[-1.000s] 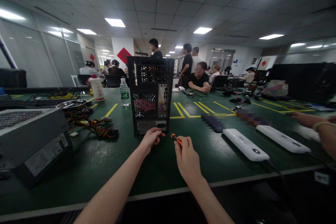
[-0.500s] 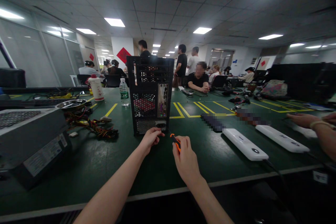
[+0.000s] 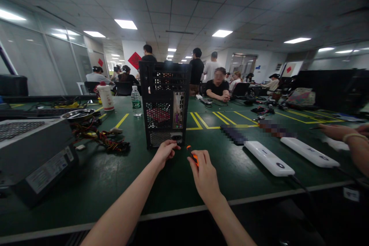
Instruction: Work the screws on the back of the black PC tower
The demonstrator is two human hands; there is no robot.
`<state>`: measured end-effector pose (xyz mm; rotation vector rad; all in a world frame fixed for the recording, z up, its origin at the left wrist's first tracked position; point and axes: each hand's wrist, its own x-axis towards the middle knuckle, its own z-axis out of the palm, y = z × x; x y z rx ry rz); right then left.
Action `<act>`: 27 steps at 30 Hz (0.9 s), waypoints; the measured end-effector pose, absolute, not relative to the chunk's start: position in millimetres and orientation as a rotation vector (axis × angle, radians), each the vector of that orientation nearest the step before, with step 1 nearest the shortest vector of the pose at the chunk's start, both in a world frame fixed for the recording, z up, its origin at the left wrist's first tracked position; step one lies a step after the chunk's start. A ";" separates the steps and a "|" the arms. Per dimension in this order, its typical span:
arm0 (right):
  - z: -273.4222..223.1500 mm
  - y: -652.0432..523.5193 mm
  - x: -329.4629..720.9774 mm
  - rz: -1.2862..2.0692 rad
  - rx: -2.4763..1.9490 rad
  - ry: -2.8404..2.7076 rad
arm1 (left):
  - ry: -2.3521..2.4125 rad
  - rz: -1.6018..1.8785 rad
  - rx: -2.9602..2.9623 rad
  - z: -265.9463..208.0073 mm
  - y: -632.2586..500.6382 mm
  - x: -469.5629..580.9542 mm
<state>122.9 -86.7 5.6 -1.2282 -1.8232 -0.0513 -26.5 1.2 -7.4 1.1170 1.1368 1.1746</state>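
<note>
A black computer case (image 3: 165,102) stands upright on the green table, its back panel with vents and ports towards me. My left hand (image 3: 165,153) is at the case's lower edge, just below the power socket (image 3: 176,138). Its fingers are curled together, and whatever they may hold is too small to make out. In my right hand (image 3: 204,169) is an orange-and-black screwdriver (image 3: 195,158), held by the handle. The handle's end points up and left, towards the bottom right corner of the case. The screwdriver's shaft is hard to see against the dark table.
Left are a power supply unit (image 3: 37,153), bundled cables (image 3: 106,138) and a metal bowl (image 3: 77,114). A water bottle (image 3: 136,102) and a white bottle (image 3: 106,97) stand behind. Two white devices (image 3: 269,158) lie right. A co-worker's hand (image 3: 334,131) reaches in at far right.
My right hand and the screwdriver have shifted very slightly, with the handle a little more upright. My left hand stays where it was. People in the background have moved.
</note>
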 end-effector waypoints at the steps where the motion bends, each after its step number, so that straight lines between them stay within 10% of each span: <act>1: 6.3 -87.1 122.5 -0.044 -1.238 -1.820 | 1.133 1.178 1.118 -7.8 1.4 -26.6; 27: 5.1 -86.8 120.9 -0.044 -1.209 -1.814 | 1.153 1.226 1.106 -3.5 -1.4 -25.8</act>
